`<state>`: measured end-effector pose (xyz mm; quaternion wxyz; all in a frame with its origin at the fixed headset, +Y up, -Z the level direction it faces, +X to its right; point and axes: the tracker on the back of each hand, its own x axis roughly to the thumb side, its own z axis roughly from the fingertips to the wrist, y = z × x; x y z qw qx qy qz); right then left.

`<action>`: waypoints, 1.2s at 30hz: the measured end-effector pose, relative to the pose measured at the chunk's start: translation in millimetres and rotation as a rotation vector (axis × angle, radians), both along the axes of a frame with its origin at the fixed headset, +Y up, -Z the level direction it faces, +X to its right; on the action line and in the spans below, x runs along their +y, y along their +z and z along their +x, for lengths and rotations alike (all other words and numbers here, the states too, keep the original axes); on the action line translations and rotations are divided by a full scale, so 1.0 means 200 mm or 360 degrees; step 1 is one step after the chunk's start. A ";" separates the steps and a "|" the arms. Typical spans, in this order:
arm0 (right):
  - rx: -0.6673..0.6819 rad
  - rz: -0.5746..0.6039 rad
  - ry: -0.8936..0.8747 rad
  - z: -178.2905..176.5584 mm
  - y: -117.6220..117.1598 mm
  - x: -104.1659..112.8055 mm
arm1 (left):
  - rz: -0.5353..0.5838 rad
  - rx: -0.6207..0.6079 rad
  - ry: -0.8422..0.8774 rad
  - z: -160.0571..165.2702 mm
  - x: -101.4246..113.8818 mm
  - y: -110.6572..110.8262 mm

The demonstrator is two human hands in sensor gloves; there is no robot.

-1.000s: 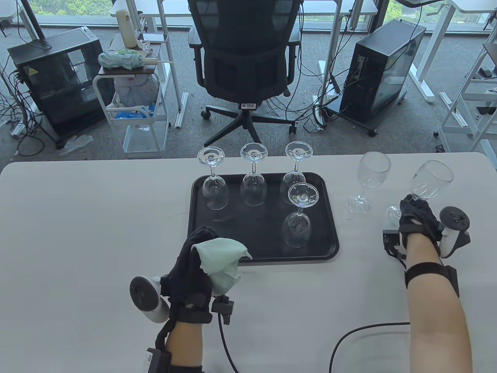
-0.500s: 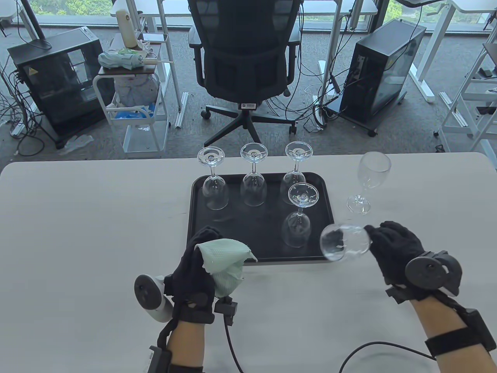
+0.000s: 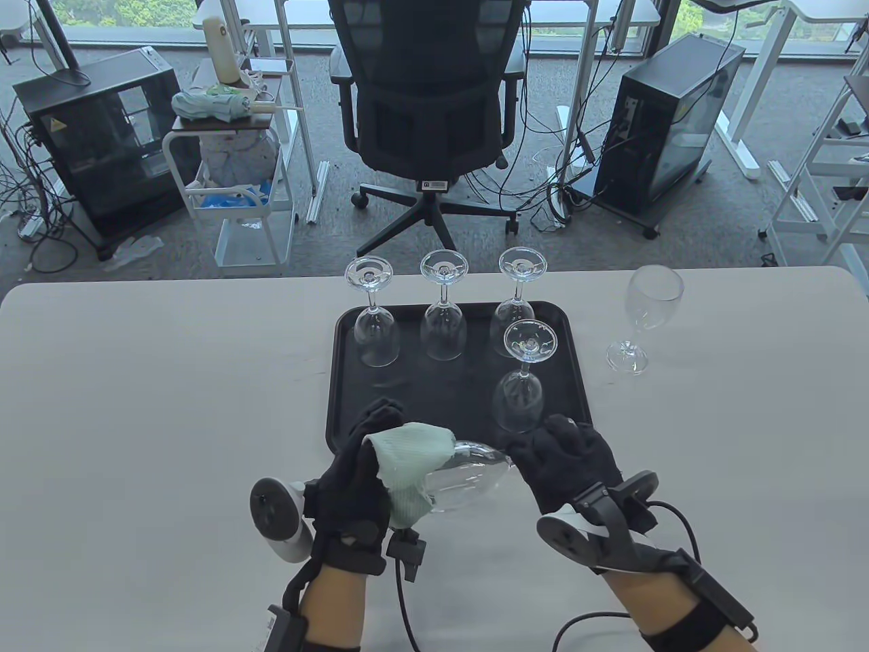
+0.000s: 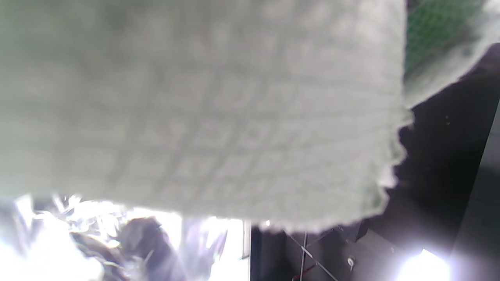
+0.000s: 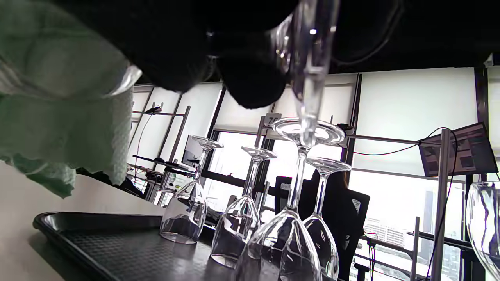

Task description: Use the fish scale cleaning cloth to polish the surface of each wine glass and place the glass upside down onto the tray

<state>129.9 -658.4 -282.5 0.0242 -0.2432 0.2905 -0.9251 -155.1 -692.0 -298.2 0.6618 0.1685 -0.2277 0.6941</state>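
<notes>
Our left hand (image 3: 353, 485) grips the cloth (image 3: 411, 468), bunched over the mouth of the glass (image 3: 468, 479). That glass lies on its side above the tabletop (image 3: 136, 407), just before the tray (image 3: 339, 407), its long axis running left to right between our hands. Our right hand (image 3: 567, 468) pinches the stem end. We judge the left hand better placed for wiping the bowl.

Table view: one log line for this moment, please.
left hand: pale green cloth on bowl | right hand: grips sideways clear wine glass | black tray: four glasses upturned | one upright glass on table
</notes>
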 end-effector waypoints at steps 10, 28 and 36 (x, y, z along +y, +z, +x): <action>-0.0025 0.0084 -0.0138 -0.12 0.05 0.05 | -0.0076 -0.0077 -0.0173 0.07 -0.06 -0.03; 0.0810 -0.0446 -0.1382 0.28 -0.10 -0.12 | -0.0034 -0.0110 -0.0015 0.04 -0.03 -0.02; 0.0605 -0.1119 -0.1788 0.26 -0.11 -0.17 | 0.0161 0.0056 -0.0232 0.05 0.01 0.02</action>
